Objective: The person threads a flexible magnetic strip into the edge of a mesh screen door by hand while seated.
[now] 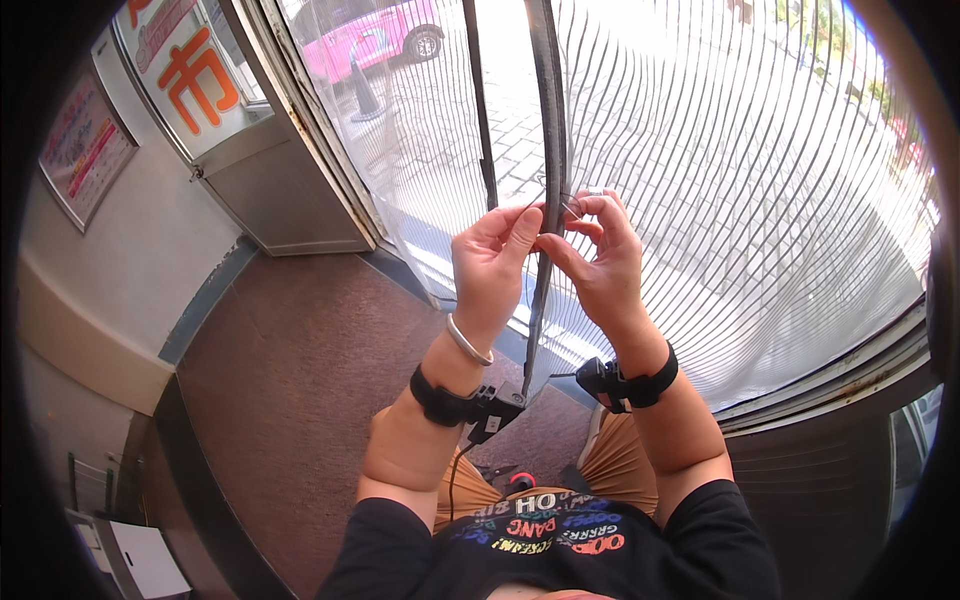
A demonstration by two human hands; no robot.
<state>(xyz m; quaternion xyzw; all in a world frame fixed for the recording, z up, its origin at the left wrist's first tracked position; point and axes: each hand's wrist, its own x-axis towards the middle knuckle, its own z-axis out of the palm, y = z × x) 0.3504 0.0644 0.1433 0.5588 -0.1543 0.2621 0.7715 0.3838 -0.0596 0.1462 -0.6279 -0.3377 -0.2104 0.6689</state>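
A striped, see-through mesh door curtain (700, 230) hangs in front of me, with a dark edge strip (553, 120) running down its middle. At about mid-height my left hand (492, 262) is closed, thumb and fingers pinching the strip from its left side. Opposite it, my right hand (607, 262) has its thumb against the strip and its fingers bent around the right side. By the right fingertips shows a thin dark loop (571, 207), like thread or wire; its ends are too small to make out. A pale band sits on a right finger.
A second dark strip (480, 100) hangs to the left. An open metal-framed door (280, 190) stands at the left, beside a wall poster (88, 150). Brown flooring (290, 370) lies below. Beyond the mesh are paving, a cone (366, 95) and a pink vehicle (370, 35).
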